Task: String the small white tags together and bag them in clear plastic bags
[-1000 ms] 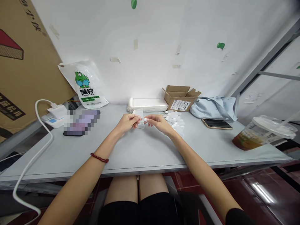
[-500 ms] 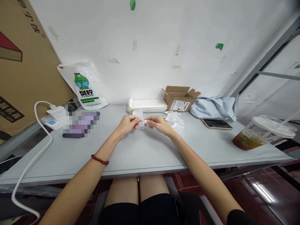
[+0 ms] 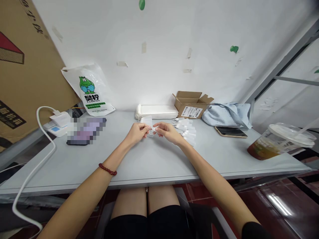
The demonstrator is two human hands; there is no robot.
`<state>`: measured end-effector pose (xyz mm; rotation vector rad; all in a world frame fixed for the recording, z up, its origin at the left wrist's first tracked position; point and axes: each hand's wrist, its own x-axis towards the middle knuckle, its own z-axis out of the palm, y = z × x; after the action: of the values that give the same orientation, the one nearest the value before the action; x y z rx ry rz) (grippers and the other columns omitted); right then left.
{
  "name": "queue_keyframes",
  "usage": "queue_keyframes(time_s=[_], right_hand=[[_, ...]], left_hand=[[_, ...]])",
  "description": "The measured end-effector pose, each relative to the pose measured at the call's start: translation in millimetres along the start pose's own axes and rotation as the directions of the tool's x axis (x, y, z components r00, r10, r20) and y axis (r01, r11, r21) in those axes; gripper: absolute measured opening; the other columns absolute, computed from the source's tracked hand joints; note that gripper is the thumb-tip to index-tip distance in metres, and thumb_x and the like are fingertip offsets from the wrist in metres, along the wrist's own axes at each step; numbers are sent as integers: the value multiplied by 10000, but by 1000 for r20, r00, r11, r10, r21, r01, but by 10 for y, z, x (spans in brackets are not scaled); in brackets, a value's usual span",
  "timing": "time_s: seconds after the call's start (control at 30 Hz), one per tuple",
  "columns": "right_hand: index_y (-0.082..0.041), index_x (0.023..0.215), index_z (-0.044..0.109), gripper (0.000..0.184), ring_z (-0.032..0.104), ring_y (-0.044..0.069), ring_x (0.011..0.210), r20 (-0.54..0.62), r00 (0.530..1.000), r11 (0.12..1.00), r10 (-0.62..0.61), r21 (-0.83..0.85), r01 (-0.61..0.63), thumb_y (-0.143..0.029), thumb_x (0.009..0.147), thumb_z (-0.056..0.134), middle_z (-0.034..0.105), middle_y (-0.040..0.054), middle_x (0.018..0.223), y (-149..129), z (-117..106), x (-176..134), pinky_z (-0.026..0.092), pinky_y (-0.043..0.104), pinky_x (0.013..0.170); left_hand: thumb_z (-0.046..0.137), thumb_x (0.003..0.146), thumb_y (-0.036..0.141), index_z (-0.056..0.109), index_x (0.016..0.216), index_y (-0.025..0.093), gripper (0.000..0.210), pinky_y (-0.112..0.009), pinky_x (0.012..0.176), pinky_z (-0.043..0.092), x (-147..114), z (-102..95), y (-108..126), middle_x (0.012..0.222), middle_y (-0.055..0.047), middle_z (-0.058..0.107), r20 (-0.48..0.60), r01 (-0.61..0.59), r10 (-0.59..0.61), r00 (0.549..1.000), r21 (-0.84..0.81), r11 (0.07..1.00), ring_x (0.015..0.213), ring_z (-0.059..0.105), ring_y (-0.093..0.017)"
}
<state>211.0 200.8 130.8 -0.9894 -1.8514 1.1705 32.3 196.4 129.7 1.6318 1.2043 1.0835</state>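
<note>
Close together over the middle of the table, my left hand (image 3: 138, 133) and my right hand (image 3: 168, 132) are both closed in a pinch. Between their fingertips is a small white tag-like piece (image 3: 154, 129) with a thin loop, too small to make out fully. Behind my left fingers lies a translucent white tab (image 3: 146, 121). To the right of my right hand is a loose pile of similar white tag-like pieces (image 3: 186, 127) with thin strings. My fingers partly hide what they hold.
Behind my hands lies a white stack (image 3: 157, 111), beside an open cardboard box (image 3: 190, 104). A blue fabric bag (image 3: 228, 114), a phone (image 3: 230, 131) and a drink cup (image 3: 274, 142) stand right. Left are a blurred purple object (image 3: 87, 131), charger (image 3: 61, 120) and plastic bag (image 3: 89, 89).
Both hands stay nearly in place. The fingertips have shifted slightly around the small white piece, and my left forearm has moved a little.
</note>
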Motion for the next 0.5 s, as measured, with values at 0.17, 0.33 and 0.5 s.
queue_keyframes(time_s=[0.17, 0.33, 0.5], right_hand=[[-141, 999, 563, 258, 479, 104, 583, -25, 999, 999, -24, -34, 23, -313, 814, 511, 577, -11, 644, 7, 27, -8, 389, 252, 590], [-145, 986, 563, 247, 473, 104, 567, -33, 999, 997, -41, -62, 39, -315, 815, 507, 532, -33, 594, 25, 37, -3, 375, 246, 569], [-142, 977, 561, 247, 470, 103, 560, -40, 998, 997, -44, -62, 42, -316, 810, 509, 524, -36, 590, 57, 38, 17, 376, 247, 566]], left_hand=[[597, 687, 418, 536, 541, 169, 295, -234, 446, 358, -17, 17, 36, 427, 25, 477, 0, 5, -5, 1000, -4, 1000, 411, 422, -91], [602, 674, 423, 541, 541, 173, 290, -236, 446, 366, -27, 23, 55, 425, 24, 476, 8, 4, -4, 1000, -7, 1000, 414, 429, -95], [593, 696, 396, 542, 547, 166, 279, -232, 441, 356, -17, 29, 23, 432, 22, 480, 10, 29, -28, 1000, -21, 999, 404, 421, -86]])
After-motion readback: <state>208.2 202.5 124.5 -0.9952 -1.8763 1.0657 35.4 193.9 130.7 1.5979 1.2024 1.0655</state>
